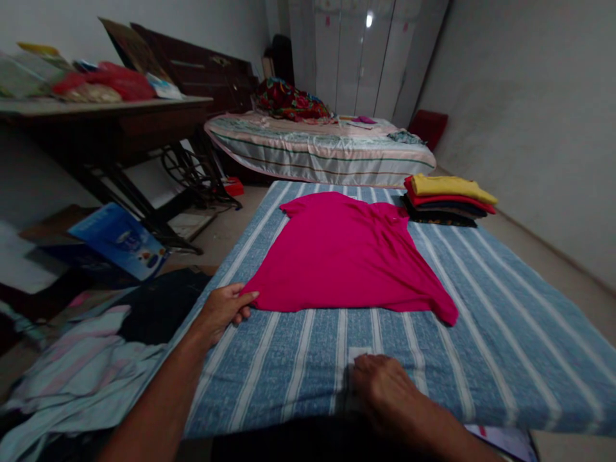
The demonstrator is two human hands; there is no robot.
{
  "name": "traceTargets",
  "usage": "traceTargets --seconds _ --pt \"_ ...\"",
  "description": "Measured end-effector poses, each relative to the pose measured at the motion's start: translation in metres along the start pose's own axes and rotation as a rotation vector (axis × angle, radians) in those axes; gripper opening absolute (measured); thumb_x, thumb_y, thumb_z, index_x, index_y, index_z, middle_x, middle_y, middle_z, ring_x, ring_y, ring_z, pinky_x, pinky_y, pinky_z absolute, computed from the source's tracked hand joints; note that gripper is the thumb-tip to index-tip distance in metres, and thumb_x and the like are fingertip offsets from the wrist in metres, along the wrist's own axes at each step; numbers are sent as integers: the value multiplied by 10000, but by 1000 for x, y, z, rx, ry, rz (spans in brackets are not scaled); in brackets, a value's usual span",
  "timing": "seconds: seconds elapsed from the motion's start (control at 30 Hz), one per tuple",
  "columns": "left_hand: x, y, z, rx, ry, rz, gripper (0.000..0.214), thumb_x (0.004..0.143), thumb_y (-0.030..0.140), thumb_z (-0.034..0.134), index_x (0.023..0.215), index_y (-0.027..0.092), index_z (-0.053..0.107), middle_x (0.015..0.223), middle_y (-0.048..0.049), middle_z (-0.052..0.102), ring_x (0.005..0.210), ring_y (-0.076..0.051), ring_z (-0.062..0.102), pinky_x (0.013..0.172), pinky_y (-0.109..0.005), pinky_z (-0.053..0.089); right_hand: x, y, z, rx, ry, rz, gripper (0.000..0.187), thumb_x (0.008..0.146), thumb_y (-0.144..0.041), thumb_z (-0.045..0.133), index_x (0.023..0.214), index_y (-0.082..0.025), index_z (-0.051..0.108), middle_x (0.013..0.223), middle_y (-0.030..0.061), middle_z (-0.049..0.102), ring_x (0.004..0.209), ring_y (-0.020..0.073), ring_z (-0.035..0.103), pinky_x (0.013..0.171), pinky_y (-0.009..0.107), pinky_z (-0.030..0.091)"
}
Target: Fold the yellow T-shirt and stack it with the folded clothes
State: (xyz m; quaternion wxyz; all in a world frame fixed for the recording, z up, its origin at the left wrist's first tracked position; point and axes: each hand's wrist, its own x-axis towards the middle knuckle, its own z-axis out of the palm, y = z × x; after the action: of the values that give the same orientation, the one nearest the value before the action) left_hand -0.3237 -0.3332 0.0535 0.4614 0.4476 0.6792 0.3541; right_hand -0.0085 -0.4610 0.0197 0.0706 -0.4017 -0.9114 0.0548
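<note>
A magenta T-shirt (pixel 344 253) lies spread flat on a blue-and-white striped mattress (pixel 505 340). My left hand (pixel 224 310) pinches the shirt's near-left corner at the mattress edge, fingers closed on the fabric. Nearer to me, my right hand (pixel 380 385) rests knuckles-up on the striped cover below the shirt. Its fingers are curled over a small white patch, and whether it grips anything is hidden.
A stack of folded shirts (pixel 447 200), yellow on top, sits at the mattress's far right corner. Loose clothes (pixel 96 359) are heaped on the floor at left. A dark table (pixel 106 122) with clutter stands at left, with a bed (pixel 322 147) behind and a wall on the right.
</note>
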Motion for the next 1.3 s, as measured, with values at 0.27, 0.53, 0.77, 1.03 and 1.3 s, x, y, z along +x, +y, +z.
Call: traceTargets --seconds 0.27,0.53,0.77,1.03,1.3 --pt "4 -2 0 8 -2 -13 349 557 405 737 742 137 610 383 46 504 317 -56 395 316 -143 257 -7 4 -3 202 -97 59 136 757 -93 492 819 -204 541 811 1 605 695 153 552 598 258 361" --pt "3 -1 -1 34 -6 -18 358 555 428 746 725 145 608 393 42 514 322 -57 397 317 -146 256 -9 -9 3 75 289 84 175 816 -173 557 985 -201 588 1087 65 624 995 230 560 843 348 457" --pt "4 -3 -1 53 -7 1 394 542 444 740 758 141 609 389 43 514 318 -59 388 319 -146 255 -29 -8 38 -175 336 -14 557 819 -415 608 1282 -124 502 1334 160 513 1245 315 441 955 428 435" --pt "7 -3 -2 40 0 -11 328 571 390 708 777 155 607 390 48 515 308 -56 371 309 -146 243 -31 0 24 117 278 59 457 837 -427 581 1230 -196 541 1319 123 533 1266 285 429 1013 463 396" --pt "3 5 -2 -37 -10 -52 282 593 326 710 781 155 588 408 39 539 329 -62 421 305 -126 290 -11 87 -9 -274 318 354 290 840 -36 406 1015 -144 612 1017 124 619 1000 258 529 851 378 411"
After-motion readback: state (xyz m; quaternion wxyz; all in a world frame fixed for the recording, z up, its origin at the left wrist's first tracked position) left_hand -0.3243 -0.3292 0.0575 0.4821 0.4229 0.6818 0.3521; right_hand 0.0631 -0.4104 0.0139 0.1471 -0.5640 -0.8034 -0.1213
